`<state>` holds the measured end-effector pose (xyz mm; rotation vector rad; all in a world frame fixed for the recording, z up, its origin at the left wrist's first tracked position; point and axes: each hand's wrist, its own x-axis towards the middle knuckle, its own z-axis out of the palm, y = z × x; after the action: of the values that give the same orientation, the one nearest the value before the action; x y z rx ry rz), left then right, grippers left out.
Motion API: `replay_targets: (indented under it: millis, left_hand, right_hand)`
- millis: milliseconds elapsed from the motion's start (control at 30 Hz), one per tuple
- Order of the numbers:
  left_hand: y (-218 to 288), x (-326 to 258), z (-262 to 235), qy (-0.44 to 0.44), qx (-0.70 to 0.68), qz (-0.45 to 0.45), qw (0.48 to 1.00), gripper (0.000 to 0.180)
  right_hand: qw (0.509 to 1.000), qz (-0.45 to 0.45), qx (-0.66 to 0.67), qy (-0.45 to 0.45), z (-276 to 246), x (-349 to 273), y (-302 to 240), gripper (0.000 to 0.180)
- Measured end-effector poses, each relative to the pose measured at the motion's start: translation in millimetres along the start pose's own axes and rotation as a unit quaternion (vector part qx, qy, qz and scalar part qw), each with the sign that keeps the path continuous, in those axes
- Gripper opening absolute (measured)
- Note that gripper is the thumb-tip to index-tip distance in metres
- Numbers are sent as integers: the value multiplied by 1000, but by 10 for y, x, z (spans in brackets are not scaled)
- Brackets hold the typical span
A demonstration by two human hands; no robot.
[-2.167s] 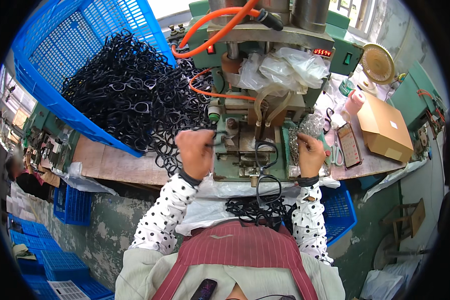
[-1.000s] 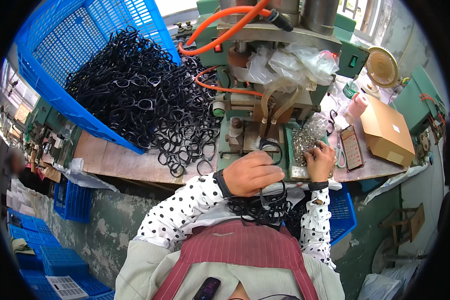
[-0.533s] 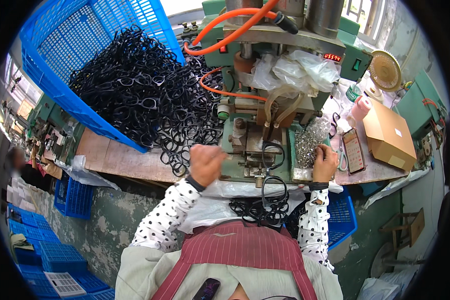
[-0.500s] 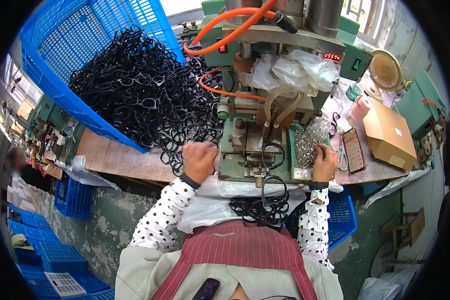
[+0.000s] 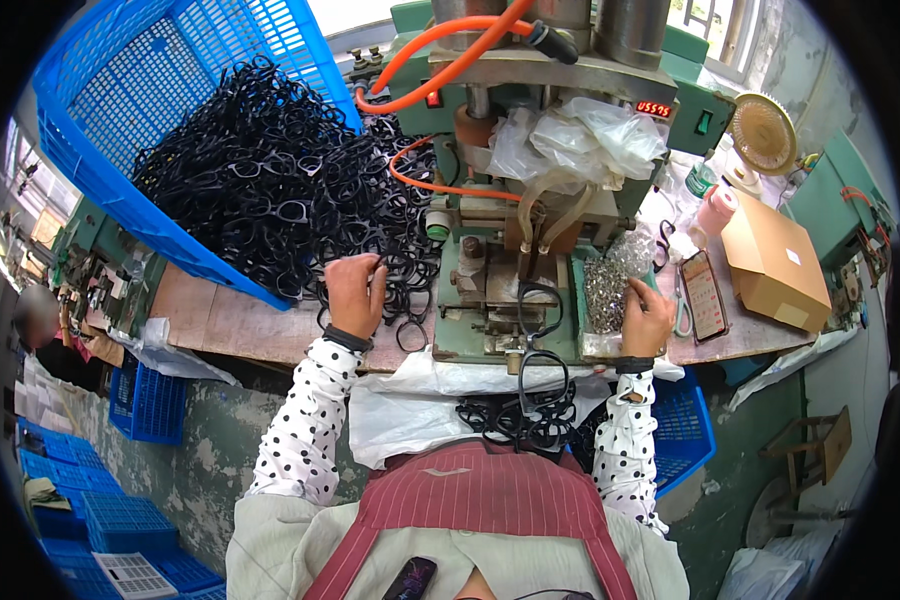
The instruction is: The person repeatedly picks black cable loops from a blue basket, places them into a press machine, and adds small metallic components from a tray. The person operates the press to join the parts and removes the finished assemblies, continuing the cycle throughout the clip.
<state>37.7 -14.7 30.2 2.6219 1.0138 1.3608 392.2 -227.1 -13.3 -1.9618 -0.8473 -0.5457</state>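
My left hand (image 5: 355, 292) reaches into the edge of a big heap of black plastic eyeglass frames (image 5: 270, 190) spilling from a tilted blue crate (image 5: 120, 120), its fingers closed on one black frame. My right hand (image 5: 648, 316) rests at a pile of small silvery metal parts (image 5: 604, 288) on the right side of the green press machine (image 5: 530, 200), fingers curled at the pile. One black frame (image 5: 540, 305) lies on the machine bed between my hands. More black frames (image 5: 520, 415) are gathered on white plastic at my lap.
A phone (image 5: 703, 293), a cardboard box (image 5: 775, 260), a pink roll (image 5: 715, 210) and a small fan (image 5: 763, 130) sit to the right on the wooden bench (image 5: 230, 325). Orange hoses (image 5: 440, 50) loop over the machine. Blue crates (image 5: 145, 400) stand below left and another blue crate (image 5: 685, 430) below right.
My left hand went from the machine bed near my lap out to the left, into the heap of black frames. My right hand stayed by the metal parts.
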Motion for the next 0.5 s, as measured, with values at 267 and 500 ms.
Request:
replay_targets:
  millis: [267, 500]
  left_hand:
    - [965, 166, 23, 36, -139, 246, 958, 35]
    - [1508, 250, 152, -21, -216, 334, 917, 41]
  right_hand:
    - [986, -73, 146, -44, -121, 101, -643, 19]
    - [925, -33, 339, -168, -327, 94, -1379, 22]
